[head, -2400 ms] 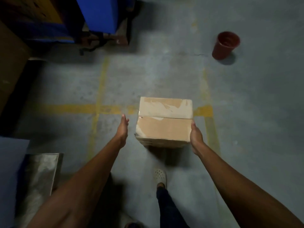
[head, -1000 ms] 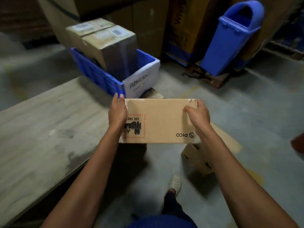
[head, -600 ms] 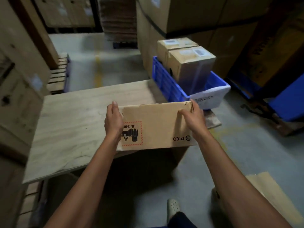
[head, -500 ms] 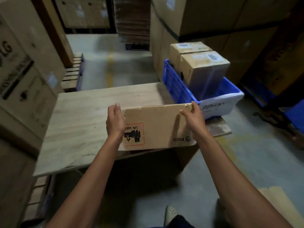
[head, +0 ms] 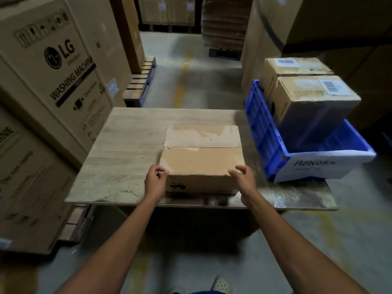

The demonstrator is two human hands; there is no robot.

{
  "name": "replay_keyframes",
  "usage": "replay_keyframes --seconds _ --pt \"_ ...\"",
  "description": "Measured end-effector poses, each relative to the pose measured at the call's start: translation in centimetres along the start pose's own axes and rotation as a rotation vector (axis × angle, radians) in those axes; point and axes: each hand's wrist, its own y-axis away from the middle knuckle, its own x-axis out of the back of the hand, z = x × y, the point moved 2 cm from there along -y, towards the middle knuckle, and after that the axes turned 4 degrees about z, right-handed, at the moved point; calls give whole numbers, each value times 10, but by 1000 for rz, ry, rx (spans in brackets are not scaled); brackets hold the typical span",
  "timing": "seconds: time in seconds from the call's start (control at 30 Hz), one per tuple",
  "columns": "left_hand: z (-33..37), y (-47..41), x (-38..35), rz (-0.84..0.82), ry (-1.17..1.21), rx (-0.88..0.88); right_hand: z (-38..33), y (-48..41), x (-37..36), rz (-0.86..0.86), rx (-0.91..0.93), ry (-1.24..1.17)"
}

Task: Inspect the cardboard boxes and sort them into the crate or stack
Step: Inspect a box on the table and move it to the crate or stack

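Note:
A flat brown cardboard box (head: 201,160) lies on the wooden table (head: 127,145), its taped top flaps facing up. My left hand (head: 156,179) is at the box's near left corner, fingers curled against it. My right hand (head: 244,179) hovers at the near right corner with its fingers loosely curved and spread, barely touching. To the right, on the same table, stands a blue crate (head: 261,132). It holds two taller cardboard boxes, the nearer labelled box (head: 314,96) and the farther box (head: 294,66).
Large washing machine cartons (head: 53,66) stand stacked along the left, close to the table. More tall cartons (head: 318,22) rise behind the crate. A pallet (head: 140,81) and an aisle of concrete floor (head: 191,71) lie beyond the table. My shoe (head: 220,285) shows at the bottom.
I turned from the floor to the table while carrying the box upright in both hands. It now lies flat on the table, and my right hand's grip has loosened.

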Motion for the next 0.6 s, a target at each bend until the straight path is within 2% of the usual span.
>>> replay_keyframes --seconds 0.2,0.4,0.6 --pt "-3 -17 -3 63 -41 -14 -4 -23 -12 -83 54 36" --pt "-8 -60 3 58 -26 -34 -13 -42 -39 -77 98 106" --pt "-3 -111 18 120 -92 -124 -38 -62 -88 -50 59 66"
